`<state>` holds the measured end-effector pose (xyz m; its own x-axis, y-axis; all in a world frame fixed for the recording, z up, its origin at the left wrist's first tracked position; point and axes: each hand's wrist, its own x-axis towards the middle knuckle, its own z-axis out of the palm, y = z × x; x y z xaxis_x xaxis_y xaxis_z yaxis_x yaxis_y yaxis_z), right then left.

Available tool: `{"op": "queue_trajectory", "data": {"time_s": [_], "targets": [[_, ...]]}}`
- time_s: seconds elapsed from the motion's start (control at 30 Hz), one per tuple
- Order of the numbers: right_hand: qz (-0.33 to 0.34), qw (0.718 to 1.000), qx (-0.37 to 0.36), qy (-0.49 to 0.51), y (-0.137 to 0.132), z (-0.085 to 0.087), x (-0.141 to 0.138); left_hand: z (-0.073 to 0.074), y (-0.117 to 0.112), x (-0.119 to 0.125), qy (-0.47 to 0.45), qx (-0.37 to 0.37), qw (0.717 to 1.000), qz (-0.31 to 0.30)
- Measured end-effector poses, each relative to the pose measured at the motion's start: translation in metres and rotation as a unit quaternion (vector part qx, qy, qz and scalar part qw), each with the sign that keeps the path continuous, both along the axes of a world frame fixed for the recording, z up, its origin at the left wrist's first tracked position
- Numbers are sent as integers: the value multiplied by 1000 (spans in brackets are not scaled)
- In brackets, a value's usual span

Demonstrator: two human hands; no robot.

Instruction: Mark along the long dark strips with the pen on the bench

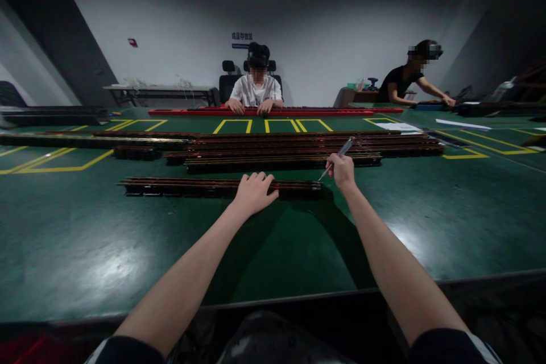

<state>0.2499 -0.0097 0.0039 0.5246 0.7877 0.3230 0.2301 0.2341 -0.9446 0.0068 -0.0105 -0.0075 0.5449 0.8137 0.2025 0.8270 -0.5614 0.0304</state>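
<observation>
A short stack of long, thin, dark brown strips (187, 186) lies crosswise on the green table in front of me. My left hand (256, 192) grips the stack right of its middle, fingers over the top and thumb along the near side. In my right hand (342, 172), closed around it, is a slim screwdriver (345, 147) with a clear handle. It slants down to the left, and its thin metal shaft ends at the right end of the strips. Whether the tip touches them I cannot tell.
Just beyond lies a larger pile of similar long strips (273, 151). Yellow tape lines (232, 121) mark the green table (128, 227). Across it, a seated person (256, 90) has both hands at a long red bar (341, 111). Another person (403, 82) leans in at far right, near white papers (396, 127).
</observation>
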Motion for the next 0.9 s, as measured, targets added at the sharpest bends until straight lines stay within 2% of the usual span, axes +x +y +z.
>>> {"op": "queue_trajectory", "data": {"time_s": [0.4,0.57,0.67,0.77,0.9], "targets": [[-28,999,15,-18,-2,3,2,1,-1,-1,1,5,1000,-2],[-30,999,25,5,1,2,6,1,-1,0,0,-1,1000,0],[-11,999,46,18,2,1,3,1,-1,0,-2,-3,1000,0],[36,998,41,15,3,-1,-6,2,-1,-1,2,-2,1000,2],[104,991,41,-71,2,-4,-20,4,-1,0,4,-6,1000,3]]}}
